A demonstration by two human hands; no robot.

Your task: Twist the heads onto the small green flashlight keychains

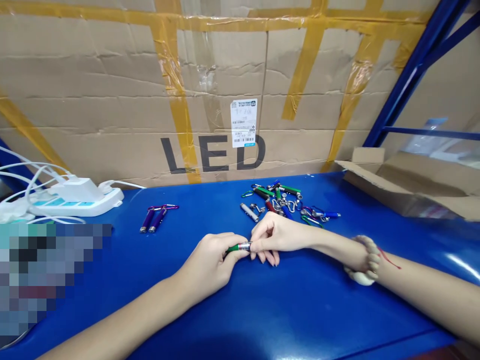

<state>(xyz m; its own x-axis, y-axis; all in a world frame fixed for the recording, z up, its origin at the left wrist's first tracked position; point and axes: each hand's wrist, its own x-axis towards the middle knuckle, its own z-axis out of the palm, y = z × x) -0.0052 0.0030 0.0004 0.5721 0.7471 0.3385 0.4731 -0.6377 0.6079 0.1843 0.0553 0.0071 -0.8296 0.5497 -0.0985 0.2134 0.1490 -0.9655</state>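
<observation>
Between my hands, low over the blue table, lies a small green flashlight (239,247) with a silver section at its right end. My left hand (215,255) is closed round its green body, which the fingers partly cover. The thumb and fingertips of my right hand (275,235) pinch the silver end; whatever sits right under those fingertips is hidden. Just beyond my right hand spreads a pile of small flashlights (279,197) in green, red, blue and silver, with carabiner clips and small metal parts among them. Two purple flashlights (153,220) with a pink clip lie off to the left.
A white power strip (86,200) with plugs and cables sits at the back left, above a pixelated patch. A large taped carton (131,100) marked LED stands behind the blue table (285,310). An open cardboard box (390,187) and blue rack posts (405,75) are at right.
</observation>
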